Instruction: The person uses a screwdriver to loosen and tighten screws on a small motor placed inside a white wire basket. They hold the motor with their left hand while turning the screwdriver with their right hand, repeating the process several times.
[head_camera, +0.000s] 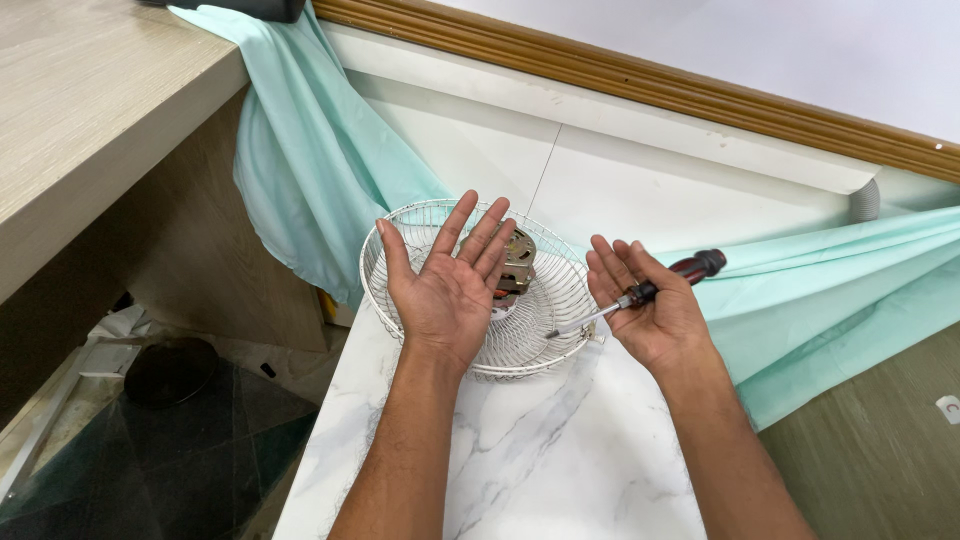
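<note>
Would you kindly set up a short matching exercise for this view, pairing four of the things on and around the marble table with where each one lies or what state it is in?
Things:
1. screwdriver
2. wire fan guard
3. fan motor
4. mint-green cloth

Places or states:
A. sits inside the wire bowl, partly hidden by the left hand
B. drapes down from the wooden counter and along the wall
C. lies across the open right hand
D. rests dish-like on the marble table

Pairs: 1-C, 2-D, 3-A, 4-B
</note>
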